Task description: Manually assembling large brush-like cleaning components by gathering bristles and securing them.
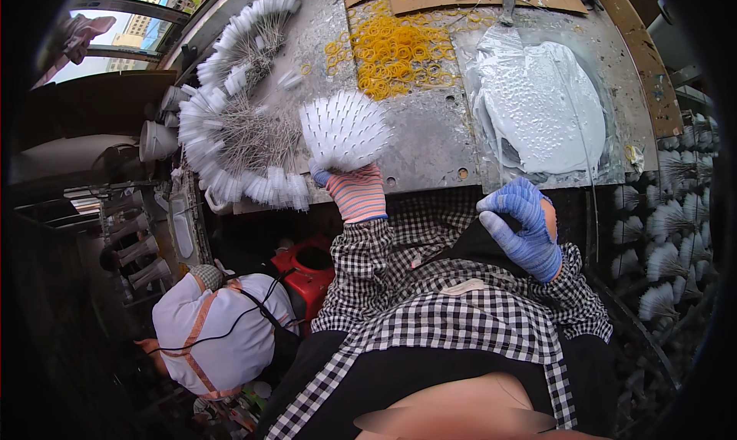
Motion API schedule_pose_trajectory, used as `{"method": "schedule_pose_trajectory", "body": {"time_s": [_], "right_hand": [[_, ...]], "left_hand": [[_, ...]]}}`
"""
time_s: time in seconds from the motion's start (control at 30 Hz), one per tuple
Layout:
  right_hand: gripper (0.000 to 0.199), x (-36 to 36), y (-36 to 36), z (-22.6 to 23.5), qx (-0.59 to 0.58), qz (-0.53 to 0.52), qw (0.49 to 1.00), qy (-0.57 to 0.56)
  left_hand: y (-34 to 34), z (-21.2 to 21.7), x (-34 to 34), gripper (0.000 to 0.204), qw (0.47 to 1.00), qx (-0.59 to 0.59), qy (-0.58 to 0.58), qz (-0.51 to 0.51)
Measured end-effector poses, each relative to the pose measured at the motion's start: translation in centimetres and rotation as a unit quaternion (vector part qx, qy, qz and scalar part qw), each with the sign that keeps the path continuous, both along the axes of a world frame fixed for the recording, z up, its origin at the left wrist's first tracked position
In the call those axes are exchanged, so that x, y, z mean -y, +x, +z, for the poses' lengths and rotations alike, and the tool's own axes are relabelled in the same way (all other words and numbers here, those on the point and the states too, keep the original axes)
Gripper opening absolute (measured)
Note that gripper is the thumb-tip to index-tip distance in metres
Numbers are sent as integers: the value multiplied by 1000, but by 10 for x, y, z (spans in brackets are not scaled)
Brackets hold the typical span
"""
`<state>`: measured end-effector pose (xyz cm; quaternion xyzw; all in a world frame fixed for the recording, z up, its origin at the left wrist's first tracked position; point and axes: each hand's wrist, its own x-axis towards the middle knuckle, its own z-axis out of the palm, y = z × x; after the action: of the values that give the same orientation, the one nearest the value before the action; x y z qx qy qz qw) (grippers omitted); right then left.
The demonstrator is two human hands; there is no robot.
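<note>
My left hand (355, 193), in a pink-striped glove with blue at the fingers, grips a bundle of thin wire-stemmed white pieces (345, 129) from below. The bundle fans out into a dome with small dark tips, over the near edge of the grey worktable (418, 152). Off the table's near edge, in front of my body, my right hand (526, 225) wears a blue glove. Its fingers are curled with thumb and fingertips close together; whatever may be between them is hidden. Loose white-ended wire pieces (203, 125) lie in a curved row left of the bundle.
Yellow rubber bands (399, 48) are heaped at the back. White paste (541, 106) covers a board on the right, with a flat-handled tool (507, 10) behind it. Racked white bundles (668, 225) stand at far right. Another person (219, 332) is at lower left, near a red stool (311, 263).
</note>
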<state>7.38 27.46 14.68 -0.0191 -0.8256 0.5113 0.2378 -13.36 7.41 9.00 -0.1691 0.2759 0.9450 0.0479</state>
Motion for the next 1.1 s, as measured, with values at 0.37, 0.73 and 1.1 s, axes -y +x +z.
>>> {"method": "schedule_pose_trajectory", "body": {"time_s": [0.37, 0.73, 1.1], "right_hand": [[11, 0, 0, -3, 7, 0, 1000, 0], [20, -46, -53, 44, 1, 27, 1000, -6], [24, -42, -121, 25, -94, 206, 960, 166]], "left_hand": [[8, 15, 3, 63, 1000, 1, -22, -17], [-7, 21, 6, 37, 971, 8, 43, -235], [-7, 44, -16, 69, 930, -161, -60, -324]]}}
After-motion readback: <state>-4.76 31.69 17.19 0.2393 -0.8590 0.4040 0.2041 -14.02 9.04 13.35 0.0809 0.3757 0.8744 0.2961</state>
